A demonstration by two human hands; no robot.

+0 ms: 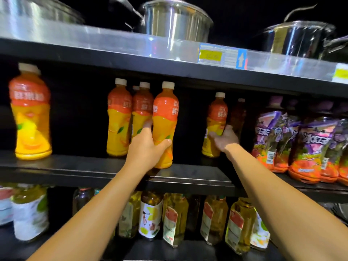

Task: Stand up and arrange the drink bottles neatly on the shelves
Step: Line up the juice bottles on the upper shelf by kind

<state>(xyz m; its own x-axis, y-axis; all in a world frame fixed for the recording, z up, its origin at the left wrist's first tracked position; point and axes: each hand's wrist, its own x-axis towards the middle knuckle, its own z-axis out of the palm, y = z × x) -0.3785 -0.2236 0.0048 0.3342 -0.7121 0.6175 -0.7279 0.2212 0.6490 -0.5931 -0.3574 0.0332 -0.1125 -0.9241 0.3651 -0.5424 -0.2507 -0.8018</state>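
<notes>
Orange juice bottles with white caps stand on the black middle shelf [188,178]. My left hand [146,147] grips the lower body of one upright orange bottle [165,117] at the shelf's front edge, right of a cluster of three similar bottles [120,117]. My right hand [226,138] wraps round the lower part of another orange bottle [216,113] further right and deeper in. A lone orange bottle [31,112] stands at the far left. A darker bottle [238,113] stands behind the right one.
Purple-labelled bottles [305,144] crowd the shelf's right end. Steel pots [177,19] sit on the top shelf behind a clear rail with a price tag [222,55]. Yellow-green tea bottles [175,219] fill the lower shelf. A gap lies between the lone bottle and the cluster.
</notes>
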